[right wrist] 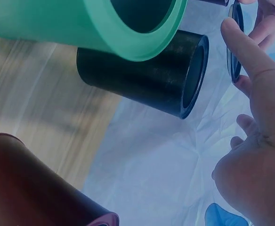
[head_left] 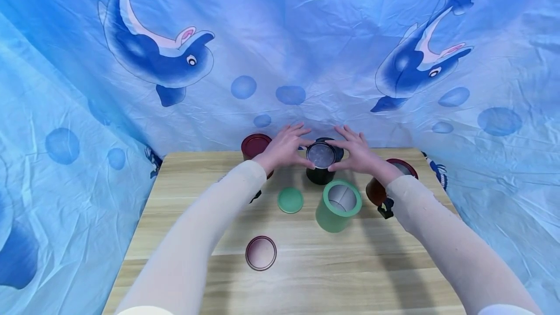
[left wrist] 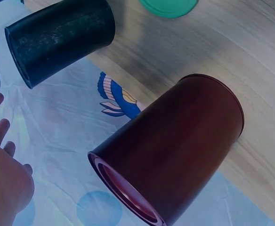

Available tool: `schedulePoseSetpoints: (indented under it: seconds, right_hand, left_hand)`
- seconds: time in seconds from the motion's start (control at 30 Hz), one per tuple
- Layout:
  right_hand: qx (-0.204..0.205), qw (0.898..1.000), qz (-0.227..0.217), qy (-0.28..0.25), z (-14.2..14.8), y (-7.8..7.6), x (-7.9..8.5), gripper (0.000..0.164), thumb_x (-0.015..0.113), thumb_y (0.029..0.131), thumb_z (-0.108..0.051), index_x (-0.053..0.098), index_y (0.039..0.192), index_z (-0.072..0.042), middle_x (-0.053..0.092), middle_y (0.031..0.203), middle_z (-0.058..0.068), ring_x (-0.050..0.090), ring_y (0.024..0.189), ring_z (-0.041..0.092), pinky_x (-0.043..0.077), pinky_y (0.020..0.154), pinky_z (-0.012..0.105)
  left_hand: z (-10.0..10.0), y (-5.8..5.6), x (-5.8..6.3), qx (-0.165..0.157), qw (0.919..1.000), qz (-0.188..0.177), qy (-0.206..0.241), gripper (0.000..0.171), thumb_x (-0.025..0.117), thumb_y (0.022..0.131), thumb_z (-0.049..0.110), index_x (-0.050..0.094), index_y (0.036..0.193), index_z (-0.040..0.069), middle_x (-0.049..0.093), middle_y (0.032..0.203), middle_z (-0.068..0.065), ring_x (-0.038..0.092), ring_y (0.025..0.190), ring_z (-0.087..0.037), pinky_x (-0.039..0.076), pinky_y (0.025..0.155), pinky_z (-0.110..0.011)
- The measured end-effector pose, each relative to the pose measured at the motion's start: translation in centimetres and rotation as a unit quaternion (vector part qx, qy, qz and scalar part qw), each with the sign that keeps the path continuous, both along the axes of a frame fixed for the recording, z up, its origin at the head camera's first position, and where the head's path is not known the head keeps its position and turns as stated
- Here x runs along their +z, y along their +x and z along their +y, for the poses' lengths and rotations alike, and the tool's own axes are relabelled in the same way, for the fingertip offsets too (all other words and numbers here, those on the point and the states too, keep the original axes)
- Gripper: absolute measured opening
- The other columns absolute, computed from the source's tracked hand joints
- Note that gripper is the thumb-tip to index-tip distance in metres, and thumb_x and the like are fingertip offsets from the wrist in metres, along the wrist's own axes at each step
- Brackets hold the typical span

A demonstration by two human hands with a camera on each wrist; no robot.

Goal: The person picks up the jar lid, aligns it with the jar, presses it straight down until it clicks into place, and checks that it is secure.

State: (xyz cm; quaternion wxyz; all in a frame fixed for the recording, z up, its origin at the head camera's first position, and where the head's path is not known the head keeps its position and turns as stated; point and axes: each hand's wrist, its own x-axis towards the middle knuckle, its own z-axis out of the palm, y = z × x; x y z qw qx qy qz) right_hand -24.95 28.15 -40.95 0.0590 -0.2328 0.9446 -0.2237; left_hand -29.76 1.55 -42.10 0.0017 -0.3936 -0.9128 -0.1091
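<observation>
Two hands hold a black lid over the black canister; it is not yet seated.

Head view: left hand (head_left: pixel 284 148) and right hand (head_left: pixel 358 152) pinch the black lid (head_left: pixel 321 155) from either side, directly above the black canister (head_left: pixel 321 175) at the bench (head_left: pixel 306 276) far edge. Nearer the person than the hands: green lid (head_left: pixel 290 200), open green canister (head_left: pixel 338 206), dark red lid (head_left: pixel 260 253), all unfitted. One dark red canister (head_left: pixel 255 146) stands outside the left hand, another (head_left: pixel 385 183) outside the right.
Left wrist view: black canister (left wrist: pixel 62 40) mouth open, lid edge held clear of it.
Right wrist view: lid (right wrist: pixel 235 44) just off the rim, fingers (right wrist: pixel 243 47) on its edge.
</observation>
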Motion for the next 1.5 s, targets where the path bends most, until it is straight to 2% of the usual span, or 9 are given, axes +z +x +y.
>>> schedulePoseSetpoints:
  seconds: [0.27, 0.43, 0.8, 1.07, 1.5]
  right_hand:
    - [-0.002, 1.0, 0.009, 0.01, 0.6, -0.5, -0.3, 0.084, 0.092, 0.086, -0.034, 0.056, 0.157, -0.008, 0.016, 0.176, 0.026, 0.002, 0.162, 0.051, -0.005, 0.122, 0.08]
    - [-0.001, 1.0, 0.017, 0.018, 1.0, -0.7, -0.4, 0.083, 0.092, 0.086, -0.035, 0.056, 0.156, -0.008, 0.017, 0.175, 0.027, 0.004, 0.162, 0.052, -0.001, 0.121, 0.082]
    - [-0.006, 0.999, 0.029, 0.032, 1.3, -1.2, -0.4, 0.083, 0.093, 0.085, -0.036, 0.058, 0.155, -0.008, 0.021, 0.174, 0.027, 0.007, 0.161, 0.053, 0.003, 0.119, 0.084]
    - [-0.012, 0.999, 0.024, 0.035, 1.4, -1.6, -0.3, 0.083, 0.093, 0.085, -0.036, 0.058, 0.154, -0.008, 0.02, 0.175, 0.025, 0.006, 0.162, 0.051, 0.002, 0.121, 0.082]
    - [-0.008, 0.999, 0.002, 0.037, 1.9, -2.2, -0.3, 0.083, 0.092, 0.086, -0.036, 0.056, 0.156, -0.008, 0.019, 0.175, 0.025, 0.004, 0.162, 0.05, 0.002, 0.122, 0.081]
  left_hand:
    - [0.7, -0.3, -0.3, 0.011, 0.9997, 0.004, -0.022, 0.085, 0.078, 0.084, 0.073, 0.062, 0.153, 0.026, 0.036, 0.173, -0.006, 0.015, 0.165, -0.032, 0.011, 0.132, -0.06]
    - [1.0, -0.4, -0.5, 0.014, 0.9996, 0.013, -0.023, 0.085, 0.077, 0.083, 0.074, 0.063, 0.152, 0.027, 0.036, 0.173, -0.005, 0.016, 0.165, -0.032, 0.007, 0.132, -0.062]
    - [1.5, -1.2, -1.0, 0.016, 0.9996, 0.011, -0.018, 0.085, 0.075, 0.084, 0.075, 0.061, 0.153, 0.028, 0.037, 0.173, -0.006, 0.013, 0.166, -0.031, 0.001, 0.132, -0.059]
    - [1.6, -1.6, -1.1, 0.013, 0.9997, 0.012, -0.016, 0.084, 0.075, 0.084, 0.075, 0.062, 0.153, 0.029, 0.037, 0.173, -0.005, 0.013, 0.166, -0.03, 0.003, 0.133, -0.059]
    - [2.1, -1.8, -0.9, 0.019, 0.9996, -0.001, -0.019, 0.084, 0.077, 0.084, 0.073, 0.061, 0.153, 0.029, 0.036, 0.173, -0.005, 0.014, 0.166, -0.03, 0.006, 0.133, -0.057]
